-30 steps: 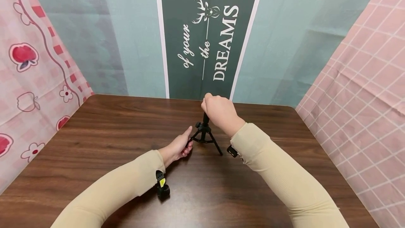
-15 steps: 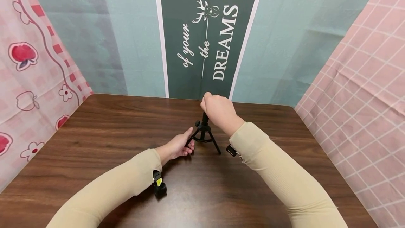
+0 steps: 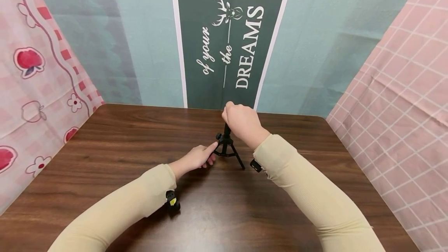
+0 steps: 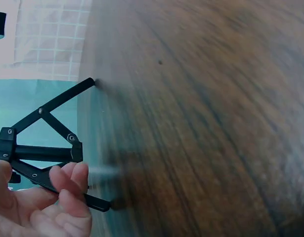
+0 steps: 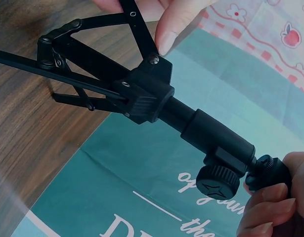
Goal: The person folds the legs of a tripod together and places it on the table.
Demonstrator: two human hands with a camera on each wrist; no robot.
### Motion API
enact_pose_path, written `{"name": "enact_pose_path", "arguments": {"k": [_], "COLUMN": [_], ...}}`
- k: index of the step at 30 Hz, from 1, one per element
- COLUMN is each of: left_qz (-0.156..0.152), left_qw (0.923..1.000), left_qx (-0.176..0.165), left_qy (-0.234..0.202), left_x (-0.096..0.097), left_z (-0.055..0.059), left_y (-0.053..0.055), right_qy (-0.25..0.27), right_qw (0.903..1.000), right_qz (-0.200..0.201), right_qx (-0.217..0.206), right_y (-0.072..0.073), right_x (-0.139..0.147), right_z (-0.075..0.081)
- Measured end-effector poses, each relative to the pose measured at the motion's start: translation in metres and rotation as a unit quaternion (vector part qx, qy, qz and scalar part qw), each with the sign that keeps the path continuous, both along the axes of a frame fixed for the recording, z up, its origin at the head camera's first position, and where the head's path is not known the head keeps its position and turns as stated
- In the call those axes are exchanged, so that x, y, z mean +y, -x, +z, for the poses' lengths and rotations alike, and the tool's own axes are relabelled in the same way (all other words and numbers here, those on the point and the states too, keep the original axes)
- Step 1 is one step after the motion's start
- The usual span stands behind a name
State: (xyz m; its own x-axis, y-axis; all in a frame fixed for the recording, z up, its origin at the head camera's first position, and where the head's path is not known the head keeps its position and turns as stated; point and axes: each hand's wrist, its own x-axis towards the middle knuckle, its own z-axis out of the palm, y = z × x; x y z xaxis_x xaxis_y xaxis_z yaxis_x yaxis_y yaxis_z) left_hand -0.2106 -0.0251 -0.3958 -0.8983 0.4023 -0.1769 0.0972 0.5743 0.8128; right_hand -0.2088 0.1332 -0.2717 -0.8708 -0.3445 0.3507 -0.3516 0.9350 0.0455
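Note:
A small black tripod (image 3: 225, 146) stands near the middle of the table with its legs spread. My right hand (image 3: 244, 125) grips its top from above. In the right wrist view, those fingers (image 5: 265, 210) curl round the head above the centre tube (image 5: 218, 138) and its round knob (image 5: 217, 181). My left hand (image 3: 196, 157) holds the left leg from the side. In the left wrist view, its thumb is at the upper hinge and its fingers (image 4: 72, 197) wrap the leg, hiding part of it. Another leg (image 4: 67, 98) slants down freely to the table.
The brown wooden table (image 3: 224, 213) spreads around the tripod. A blue-green cloth (image 3: 147, 42) with white lettering hangs right behind its back edge. Pink patterned cloths stand at the left (image 3: 35, 88) and right (image 3: 402, 100) sides. Both wrists carry small black cameras.
My left hand has shifted slightly up along the leg, its thumb now near the hinge. My right hand and the tripod have hardly moved.

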Motion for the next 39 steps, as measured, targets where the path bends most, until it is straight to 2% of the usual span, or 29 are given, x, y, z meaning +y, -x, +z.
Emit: {"name": "enact_pose_path", "arguments": {"k": [4, 9, 23, 27, 33, 35, 39], "left_qz": [0.002, 0.027, 0.04, 0.043, 0.052, 0.055, 0.053], "left_qw": [0.9991, 0.9971, 0.9954, 0.9933, 0.9864, 0.9873, 0.9954], "left_qx": [-0.033, -0.053, -0.056, -0.055, -0.053, -0.047, -0.017], "left_qy": [-0.028, -0.048, -0.067, -0.092, -0.146, -0.142, -0.079], "left_x": [0.002, 0.004, 0.011, 0.014, 0.015, 0.014, 0.016], "left_z": [-0.001, -0.003, -0.007, -0.008, -0.011, -0.012, -0.01], "left_y": [-0.002, -0.003, -0.006, -0.005, -0.003, -0.003, -0.006], "right_qy": [-0.001, 0.007, 0.009, 0.016, 0.032, 0.036, 0.039], "right_qw": [1.0, 0.9999, 0.9998, 0.9995, 0.9977, 0.9969, 0.9965], "right_qz": [0.0, 0.002, -0.001, 0.006, 0.011, 0.009, 0.01], "right_qx": [0.0, -0.008, -0.018, -0.028, -0.059, -0.07, -0.074], "right_y": [0.0, 0.002, 0.005, 0.005, 0.005, 0.004, 0.003], "right_x": [0.0, 0.001, 0.005, 0.007, 0.009, 0.009, 0.01], "right_z": [-0.001, 0.001, 0.0, 0.003, 0.007, 0.007, 0.004]}}
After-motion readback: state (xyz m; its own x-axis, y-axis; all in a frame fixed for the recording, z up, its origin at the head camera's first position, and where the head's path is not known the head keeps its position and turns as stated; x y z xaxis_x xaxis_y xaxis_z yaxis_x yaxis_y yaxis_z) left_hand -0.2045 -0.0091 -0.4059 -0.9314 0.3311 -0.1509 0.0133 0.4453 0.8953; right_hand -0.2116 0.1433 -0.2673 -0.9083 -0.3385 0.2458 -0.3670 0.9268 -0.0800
